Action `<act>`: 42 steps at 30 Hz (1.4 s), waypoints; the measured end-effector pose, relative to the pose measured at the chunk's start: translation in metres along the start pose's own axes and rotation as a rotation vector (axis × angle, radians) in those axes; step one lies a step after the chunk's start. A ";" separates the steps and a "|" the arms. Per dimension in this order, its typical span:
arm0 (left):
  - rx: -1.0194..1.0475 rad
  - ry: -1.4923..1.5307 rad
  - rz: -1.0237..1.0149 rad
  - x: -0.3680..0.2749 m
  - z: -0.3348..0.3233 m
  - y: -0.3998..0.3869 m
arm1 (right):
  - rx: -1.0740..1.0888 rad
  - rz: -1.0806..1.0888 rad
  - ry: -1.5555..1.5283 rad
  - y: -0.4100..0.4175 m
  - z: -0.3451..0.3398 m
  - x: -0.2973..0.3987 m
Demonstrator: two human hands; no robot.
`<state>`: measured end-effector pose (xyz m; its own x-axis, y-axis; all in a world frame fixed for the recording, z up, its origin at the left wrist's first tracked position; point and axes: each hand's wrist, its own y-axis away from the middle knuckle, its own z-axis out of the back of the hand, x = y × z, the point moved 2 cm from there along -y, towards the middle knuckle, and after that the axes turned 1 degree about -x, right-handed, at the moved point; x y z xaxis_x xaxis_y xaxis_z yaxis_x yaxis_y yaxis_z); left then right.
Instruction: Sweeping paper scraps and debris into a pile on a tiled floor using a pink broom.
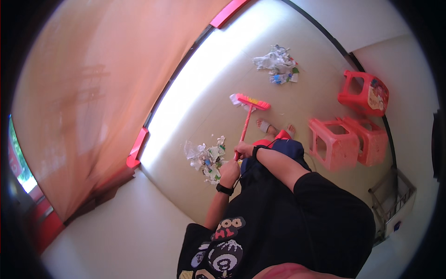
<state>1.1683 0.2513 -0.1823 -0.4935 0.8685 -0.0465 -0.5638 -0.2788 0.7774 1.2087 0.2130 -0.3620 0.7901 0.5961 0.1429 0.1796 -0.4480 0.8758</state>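
Note:
A pink-red push broom slants across the floor ahead of me. My right hand is wrapped around its handle, a dark band on that wrist. Just below it, my left hand, with a black watch-like band, is closed at the handle's top end; its fingers are partly hidden. The broom head, with pink and yellow bristles, touches white scraps on the floor. One pile of paper and plastic litter lies left of my hands. Another litter pile lies farther ahead.
Red plastic stools and paler red stools stand on the right by the wall. A metal-framed rack is at the lower right. An orange curtain hangs along the left, beside a bright floor strip. My sandalled feet are near the broom head.

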 end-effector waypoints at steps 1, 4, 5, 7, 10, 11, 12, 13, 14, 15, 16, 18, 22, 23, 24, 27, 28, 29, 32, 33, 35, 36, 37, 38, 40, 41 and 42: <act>0.003 0.028 0.064 0.004 -0.003 0.008 | 0.015 -0.010 0.023 0.002 -0.008 0.003; -0.010 0.113 0.197 -0.003 -0.015 0.027 | 0.327 -0.239 0.210 0.004 -0.016 0.001; -0.023 0.157 0.251 -0.009 -0.019 0.029 | 0.326 -0.246 0.226 0.006 -0.012 -0.003; -0.010 0.224 0.316 -0.028 -0.006 0.038 | 0.348 -0.123 0.407 0.026 -0.012 0.001; 0.013 0.243 0.392 -0.070 0.025 0.043 | 0.402 -0.206 0.356 0.059 0.012 0.017; -0.029 0.230 0.354 -0.087 0.038 0.043 | 0.455 -0.198 0.338 0.069 0.024 0.026; -0.074 0.224 0.333 -0.102 0.049 0.042 | 0.461 -0.208 0.381 0.086 0.033 0.038; -0.076 0.240 0.350 -0.118 0.059 0.042 | 0.467 -0.220 0.399 0.104 0.043 0.051; -0.135 0.229 0.289 -0.141 0.069 0.027 | 0.408 -0.193 0.461 0.118 0.074 0.072; -0.209 0.211 0.254 -0.162 0.084 0.016 | 0.370 -0.156 0.539 0.127 0.097 0.094; -0.319 0.197 0.221 -0.188 0.093 0.007 | 0.306 -0.138 0.572 0.130 0.125 0.107; -0.338 0.251 0.215 -0.229 0.102 -0.018 | 0.255 -0.022 0.588 0.152 0.177 0.137; -0.433 0.428 0.158 -0.300 0.114 -0.072 | 0.049 0.196 0.672 0.202 0.265 0.199; -0.447 0.430 0.088 -0.316 0.116 -0.085 | -0.052 0.252 0.732 0.201 0.286 0.205; -0.458 0.427 -0.030 -0.337 0.124 -0.110 | -0.105 0.258 0.671 0.200 0.329 0.214; -0.389 0.491 -0.087 -0.400 0.136 -0.169 | -0.224 0.332 0.469 0.190 0.445 0.226; -0.333 0.479 -0.070 -0.411 0.133 -0.181 | -0.289 0.300 0.424 0.193 0.458 0.225; -0.333 0.496 -0.029 -0.416 0.127 -0.188 | -0.348 0.266 0.386 0.197 0.463 0.224; -0.404 0.495 -0.034 -0.416 0.119 -0.202 | -0.294 0.179 0.315 0.183 0.485 0.215; -0.338 0.482 -0.034 -0.414 0.112 -0.203 | -0.281 0.162 0.331 0.179 0.481 0.208; -0.265 0.484 -0.004 -0.408 0.092 -0.195 | -0.149 0.038 0.365 0.166 0.463 0.186; -0.231 0.474 0.039 -0.398 0.079 -0.185 | -0.100 0.005 0.307 0.161 0.442 0.171; -0.197 0.461 0.065 -0.391 0.075 -0.172 | -0.095 -0.011 0.310 0.154 0.432 0.157; -0.196 0.432 0.090 -0.384 0.070 -0.155 | -0.034 -0.069 0.302 0.148 0.419 0.142; -0.118 0.553 0.238 -0.354 0.048 -0.124 | 0.114 -0.105 0.389 0.135 0.384 0.113; -0.114 0.560 0.256 -0.345 0.038 -0.109 | 0.188 -0.075 0.470 0.127 0.367 0.099; -0.132 0.536 0.300 -0.336 0.026 -0.094 | 0.206 -0.080 0.481 0.118 0.348 0.088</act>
<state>1.4050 -0.0038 -0.2235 -0.8870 0.4281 -0.1729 -0.4095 -0.5567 0.7228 1.5037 -0.0189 -0.4067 0.4192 0.8508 0.3169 0.3779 -0.4809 0.7911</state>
